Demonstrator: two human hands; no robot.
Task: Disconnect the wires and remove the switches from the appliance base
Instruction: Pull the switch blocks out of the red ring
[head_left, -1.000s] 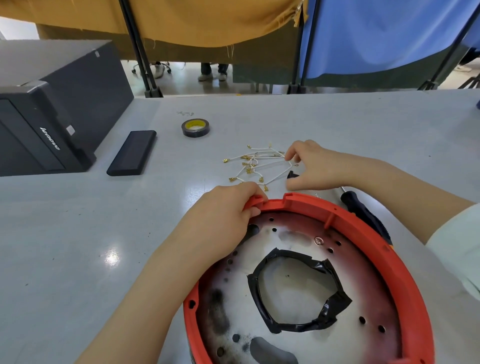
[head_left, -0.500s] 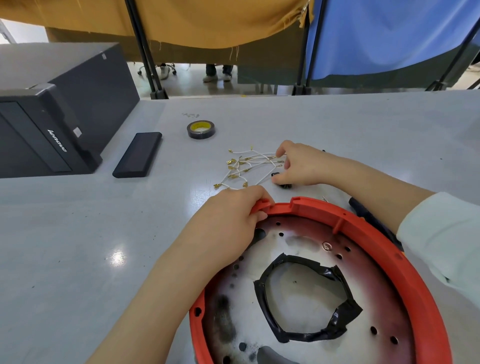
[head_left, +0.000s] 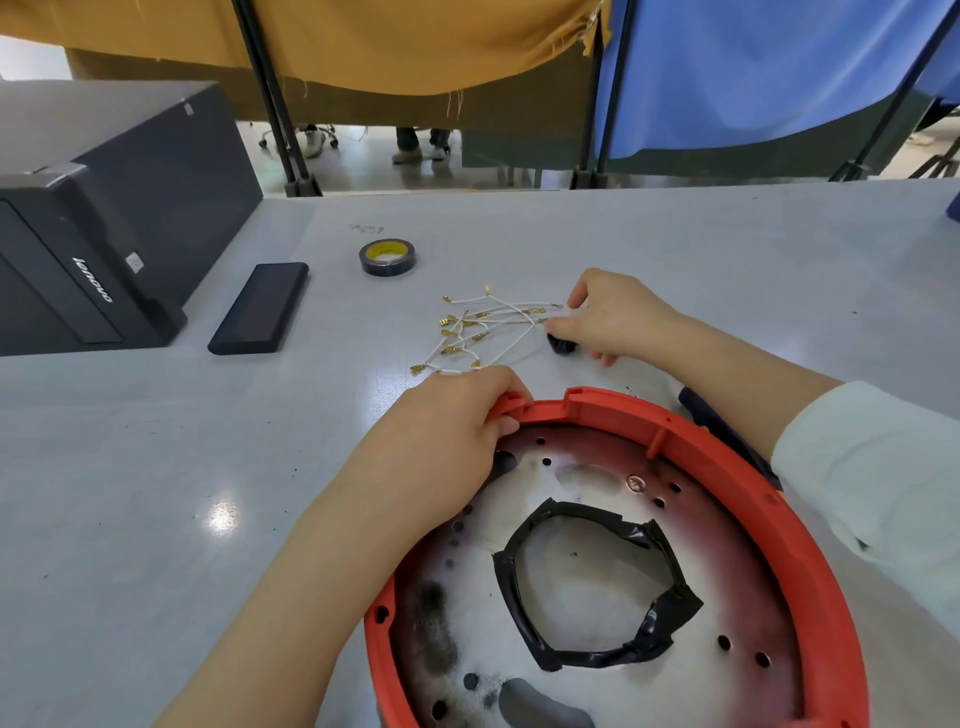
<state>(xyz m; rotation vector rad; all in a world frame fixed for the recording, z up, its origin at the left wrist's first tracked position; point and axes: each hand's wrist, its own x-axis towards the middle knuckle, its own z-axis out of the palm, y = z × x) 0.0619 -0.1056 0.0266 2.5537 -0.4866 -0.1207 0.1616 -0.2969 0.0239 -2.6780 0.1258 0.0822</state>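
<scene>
Setting the small black switch (head_left: 562, 345) down on the bench (head_left: 156, 467) beside the loose wires (head_left: 483, 327) (right hand (head_left: 618, 317) lowering onto it, fingers uncurling).

Grey table (head_left: 156, 519) carries: black PC case (head_left: 104, 234), flat black bar (head_left: 260, 314), tape roll (head_left: 387, 256), loose white wires (head_left: 483, 332), small black switch (head_left: 561, 344), red appliance base (head_left: 701, 457), dark tool handle (head_left: 711, 415).

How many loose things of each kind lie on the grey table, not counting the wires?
Red appliance base: 1
Roll of black tape: 1
Black computer tower: 1
Flat black bar: 1
Small black part at the right hand: 1
Dark-handled tool: 1
Total: 6
</scene>
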